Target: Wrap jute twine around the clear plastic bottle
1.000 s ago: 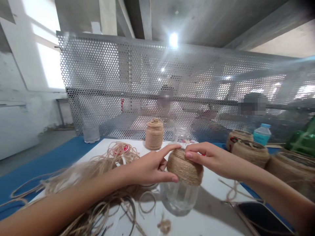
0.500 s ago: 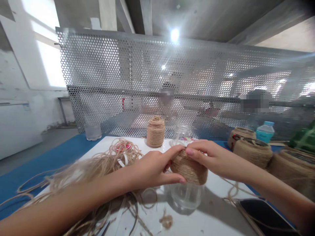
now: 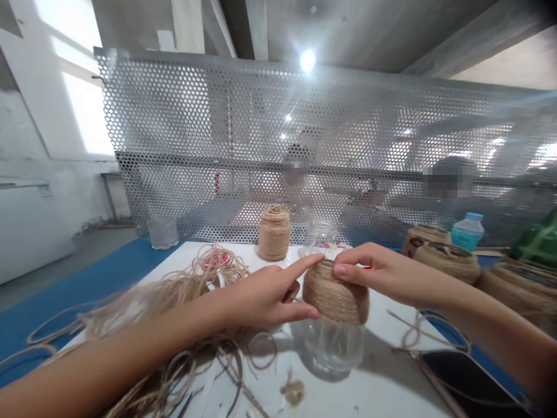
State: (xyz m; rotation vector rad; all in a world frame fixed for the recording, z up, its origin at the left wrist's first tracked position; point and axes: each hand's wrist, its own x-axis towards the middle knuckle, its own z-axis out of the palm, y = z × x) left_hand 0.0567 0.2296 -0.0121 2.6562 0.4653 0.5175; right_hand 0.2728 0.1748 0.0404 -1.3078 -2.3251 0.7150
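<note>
left hand (image 3: 265, 296): loosely open, index and thumb resting on the jute twine (image 3: 335, 296) around the glass jar (image 3: 334, 346), seemingly steadying it.
right hand (image 3: 383, 276): curled fingertips press the opposite side; thumb hidden, grip unclear.

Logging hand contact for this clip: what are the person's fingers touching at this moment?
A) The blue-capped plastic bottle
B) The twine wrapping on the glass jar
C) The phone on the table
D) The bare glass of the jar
B. The left hand and the fingers of the right hand rest on the twine wrapping of the glass jar, above its bare glass.
</note>
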